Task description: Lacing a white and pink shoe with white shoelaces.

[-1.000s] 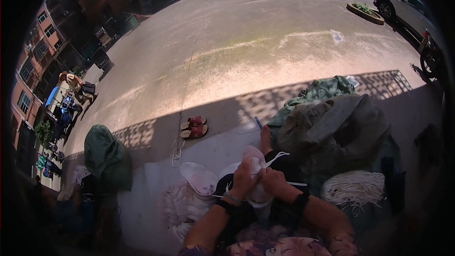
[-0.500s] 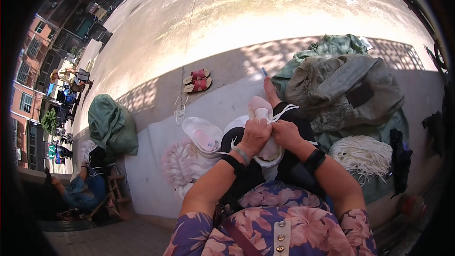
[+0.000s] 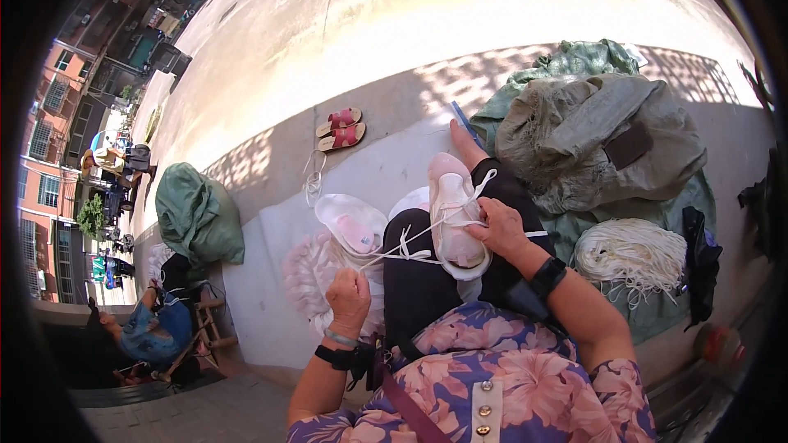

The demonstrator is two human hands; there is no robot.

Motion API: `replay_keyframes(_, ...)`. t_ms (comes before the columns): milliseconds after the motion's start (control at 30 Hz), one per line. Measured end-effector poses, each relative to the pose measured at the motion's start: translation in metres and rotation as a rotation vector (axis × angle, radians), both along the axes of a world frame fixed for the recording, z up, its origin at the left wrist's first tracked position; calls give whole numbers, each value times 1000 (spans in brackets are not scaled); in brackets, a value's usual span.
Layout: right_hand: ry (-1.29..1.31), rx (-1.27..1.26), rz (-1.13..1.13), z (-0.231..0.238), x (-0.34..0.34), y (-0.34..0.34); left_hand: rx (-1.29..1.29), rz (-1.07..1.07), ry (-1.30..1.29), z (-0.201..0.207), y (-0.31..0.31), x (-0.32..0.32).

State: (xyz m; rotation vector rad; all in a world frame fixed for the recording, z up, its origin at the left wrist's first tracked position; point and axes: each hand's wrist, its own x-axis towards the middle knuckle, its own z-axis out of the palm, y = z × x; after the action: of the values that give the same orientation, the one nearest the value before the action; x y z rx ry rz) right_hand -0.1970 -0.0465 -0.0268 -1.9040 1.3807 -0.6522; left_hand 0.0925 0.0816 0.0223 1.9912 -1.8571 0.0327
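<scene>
A pale pink and white shoe (image 3: 450, 189) rests on my lap, its toe pointing away from me. My right hand (image 3: 502, 228) is closed on the shoe's right side near the opening. White shoelace (image 3: 402, 253) runs from the eyelets out to the left, and my left hand (image 3: 349, 299) is a fist around its end, held low and apart from the shoe. A loose loop of lace stands up at the shoe's upper right. Left of my knee lies another white and pink shoe (image 3: 351, 221), beside a pile of pale pink-white pieces (image 3: 316, 279).
A bundle of white laces (image 3: 630, 254) lies on green cloth at the right. Beyond it is a large grey-green sack (image 3: 603, 127). Red sandals (image 3: 341, 130) stand past the pale sheet (image 3: 271, 279). Another person (image 3: 152, 328) sits at the left near a green sack (image 3: 197, 213).
My left hand has moved away from the shoe, down and left, drawing the lace out. My right hand has shifted slightly right along the shoe. The whole view has tilted a little.
</scene>
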Motion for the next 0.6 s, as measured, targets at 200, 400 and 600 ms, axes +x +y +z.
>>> replay_keyframes(200, -121, 99, 12, 11, 7, 0, 126, 664, -311, -13, 147, 164)
replay_keyframes(400, -377, 559, -208, 2, 5, -32, -54, 849, 694, 48, 116, 144)
replay_keyframes(600, -308, 896, -436, 6, 13, -55, -412, 509, 1309, 124, 66, 121)
